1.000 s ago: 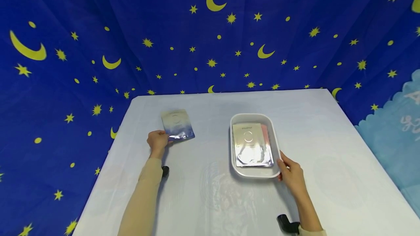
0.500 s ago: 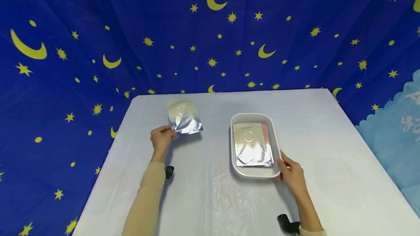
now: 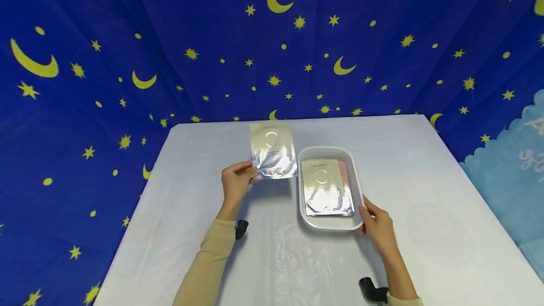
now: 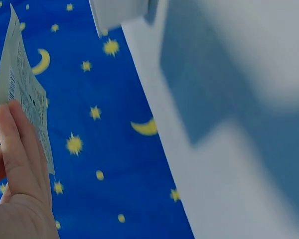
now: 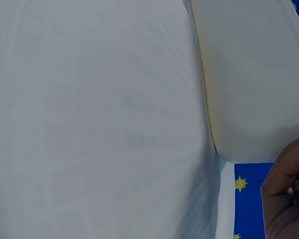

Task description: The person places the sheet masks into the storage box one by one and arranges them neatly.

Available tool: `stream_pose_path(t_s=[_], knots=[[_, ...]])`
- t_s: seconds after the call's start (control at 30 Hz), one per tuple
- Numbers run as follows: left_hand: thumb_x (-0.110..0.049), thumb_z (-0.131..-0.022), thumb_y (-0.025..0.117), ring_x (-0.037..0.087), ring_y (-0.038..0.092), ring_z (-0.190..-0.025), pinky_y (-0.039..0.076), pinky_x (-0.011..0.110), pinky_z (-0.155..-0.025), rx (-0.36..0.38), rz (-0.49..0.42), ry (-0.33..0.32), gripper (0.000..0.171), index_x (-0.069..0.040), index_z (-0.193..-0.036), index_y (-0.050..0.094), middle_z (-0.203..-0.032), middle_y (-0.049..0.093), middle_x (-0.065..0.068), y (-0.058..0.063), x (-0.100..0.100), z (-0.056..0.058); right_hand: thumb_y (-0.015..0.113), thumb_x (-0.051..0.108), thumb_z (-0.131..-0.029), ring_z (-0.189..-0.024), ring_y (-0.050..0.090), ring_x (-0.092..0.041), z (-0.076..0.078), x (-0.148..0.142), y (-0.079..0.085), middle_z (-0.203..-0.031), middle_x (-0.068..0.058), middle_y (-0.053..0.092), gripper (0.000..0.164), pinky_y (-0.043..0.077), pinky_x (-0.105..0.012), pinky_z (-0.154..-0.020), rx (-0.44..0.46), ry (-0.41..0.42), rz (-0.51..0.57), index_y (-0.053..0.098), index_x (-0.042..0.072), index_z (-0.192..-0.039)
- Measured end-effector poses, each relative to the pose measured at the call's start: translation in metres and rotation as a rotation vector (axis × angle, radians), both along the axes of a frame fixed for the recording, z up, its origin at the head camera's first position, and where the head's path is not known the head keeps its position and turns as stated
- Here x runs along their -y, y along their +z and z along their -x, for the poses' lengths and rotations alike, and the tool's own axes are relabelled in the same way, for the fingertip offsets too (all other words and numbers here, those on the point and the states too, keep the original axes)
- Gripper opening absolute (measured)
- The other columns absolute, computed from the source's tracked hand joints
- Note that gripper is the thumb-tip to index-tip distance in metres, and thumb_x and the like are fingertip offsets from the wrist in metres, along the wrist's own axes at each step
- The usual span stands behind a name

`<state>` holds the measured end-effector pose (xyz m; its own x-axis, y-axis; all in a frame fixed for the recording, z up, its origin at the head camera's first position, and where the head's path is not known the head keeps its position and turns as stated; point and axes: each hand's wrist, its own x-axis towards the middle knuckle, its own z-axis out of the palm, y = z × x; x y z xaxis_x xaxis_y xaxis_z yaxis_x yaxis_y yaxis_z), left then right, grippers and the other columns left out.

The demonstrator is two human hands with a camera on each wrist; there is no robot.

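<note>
My left hand [image 3: 239, 181] pinches a shiny foil sachet [image 3: 273, 150], cream at the top and silvery below, by its lower left corner. The sachet is raised above the table, just left of a white tray [image 3: 302, 216]. In the left wrist view the back of the sachet [image 4: 27, 84] shows print and a barcode beside the fingers. My right hand [image 3: 379, 225] grips the tray's near right corner, thumb on the rim. Inside the tray lies a similar foil sachet [image 3: 325, 188] on top of a pink one [image 3: 344, 181]. The right wrist view shows the tray's outer side [image 5: 259, 79].
A white cloth [image 3: 425, 178] covers the table. Behind it hangs a blue curtain [image 3: 238, 27] with yellow moons and stars. A light blue piece with white lettering [image 3: 510, 164] hangs at the right. Black devices [image 3: 373, 291] sit at both wrists.
My left hand has lifted the foil sachet off the left part of the table and carried it right, close to the tray. The right hand and the tray have stayed put.
</note>
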<state>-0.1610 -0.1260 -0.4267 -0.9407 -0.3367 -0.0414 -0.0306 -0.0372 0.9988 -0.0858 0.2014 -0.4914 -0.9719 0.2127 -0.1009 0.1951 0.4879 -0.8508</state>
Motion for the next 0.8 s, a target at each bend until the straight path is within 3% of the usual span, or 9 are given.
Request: stream_pose_path(t_s=[0.27, 0.57, 0.8], knots=[[0.007, -0.072, 0.067, 0.015, 0.063, -0.058, 0.056, 0.032, -0.053, -0.037, 0.007, -0.091, 0.021, 0.009, -0.092, 0.065, -0.08, 0.065, 0.024, -0.009, -0.037, -0.005, 0.048, 0.024, -0.091, -0.042, 0.052, -0.011, -0.001, 0.001, 0.0, -0.081, -0.018, 0.056, 0.043, 0.049, -0.029, -0.041, -0.005, -0.004, 0.021, 0.044, 0.009, -0.131], [0.006, -0.072, 0.066, 0.017, 0.064, -0.058, 0.055, 0.031, -0.052, 0.021, 0.065, -0.166, 0.018, 0.006, -0.09, 0.067, -0.077, 0.065, 0.02, -0.019, -0.07, -0.008, 0.047, 0.027, -0.091, -0.042, 0.051, -0.012, 0.0, -0.001, -0.001, -0.081, -0.018, 0.056, 0.044, 0.047, -0.027, -0.04, -0.001, 0.0, 0.01, 0.044, 0.008, -0.131], [0.005, -0.07, 0.066, 0.015, 0.063, -0.06, 0.054, 0.025, -0.049, 0.041, 0.158, -0.187, 0.018, 0.003, -0.088, 0.069, -0.075, 0.066, 0.016, -0.027, -0.09, -0.013, 0.048, 0.026, -0.091, -0.041, 0.051, -0.011, 0.001, 0.0, -0.002, -0.079, -0.017, 0.055, 0.043, 0.048, -0.03, -0.04, -0.014, 0.001, 0.025, 0.044, 0.009, -0.131]])
